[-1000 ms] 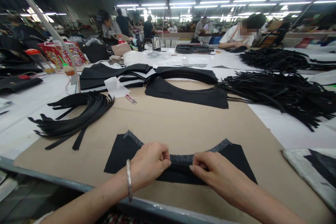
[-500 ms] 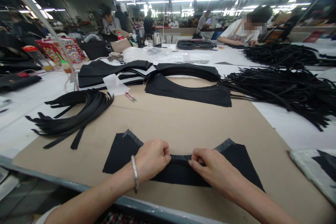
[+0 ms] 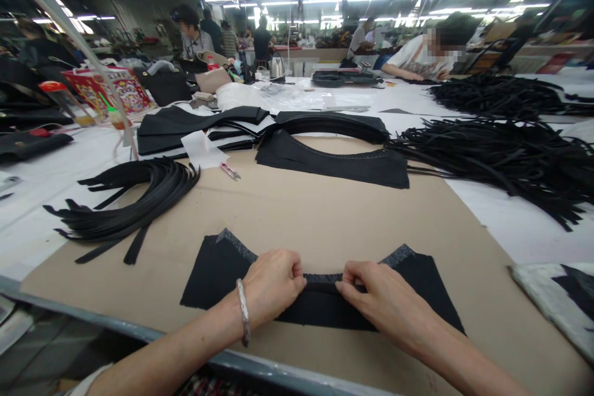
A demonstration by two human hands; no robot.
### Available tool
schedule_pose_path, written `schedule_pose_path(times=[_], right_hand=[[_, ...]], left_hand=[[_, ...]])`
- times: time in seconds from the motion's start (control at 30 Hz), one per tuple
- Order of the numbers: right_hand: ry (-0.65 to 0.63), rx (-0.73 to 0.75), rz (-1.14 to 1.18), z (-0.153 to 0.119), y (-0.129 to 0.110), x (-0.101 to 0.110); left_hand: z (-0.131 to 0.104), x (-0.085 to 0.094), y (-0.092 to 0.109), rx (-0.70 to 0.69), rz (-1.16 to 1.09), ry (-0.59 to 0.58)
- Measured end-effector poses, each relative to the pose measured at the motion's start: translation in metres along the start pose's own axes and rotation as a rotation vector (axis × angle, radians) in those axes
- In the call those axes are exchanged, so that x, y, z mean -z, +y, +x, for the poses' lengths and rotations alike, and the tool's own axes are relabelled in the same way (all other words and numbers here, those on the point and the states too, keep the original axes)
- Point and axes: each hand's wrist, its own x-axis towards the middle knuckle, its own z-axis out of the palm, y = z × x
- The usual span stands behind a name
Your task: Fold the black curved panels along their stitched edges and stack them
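A black fabric panel [image 3: 320, 312] with a curved upper edge lies flat on brown board in front of me. Along that curve runs a speckled grey strip [image 3: 396, 255], showing at both ends and in the gap between my hands. My left hand [image 3: 277, 281], with a bracelet at the wrist, is closed in a pinch on the curved edge left of the middle. Just right of the middle, my right hand [image 3: 371, 284] pinches the same edge between thumb and finger. The fingers hide parts of the strip.
Curved black strips [image 3: 158, 198] lie to the left. Pink-handled thread snips [image 3: 229, 171] rest beside a white paper piece [image 3: 204, 150]. Stacked black panels [image 3: 334, 158] stand behind, and a heap of black strips [image 3: 501, 154] is on the right. Across the table a person [image 3: 431, 52] bends over work.
My left hand has shifted slightly right along the curved edge. My right hand has barely moved, still pinching the edge. The panel stays in place.
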Motion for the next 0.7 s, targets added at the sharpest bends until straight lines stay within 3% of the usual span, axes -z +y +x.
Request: schedule_pose_path(times=[0.7], right_hand=[[-0.006,0.000,0.002,0.0042,0.0006,-0.0002]], left_hand=[[0.0019,-0.0027,-0.0019,0.010,-0.027,-0.011]])
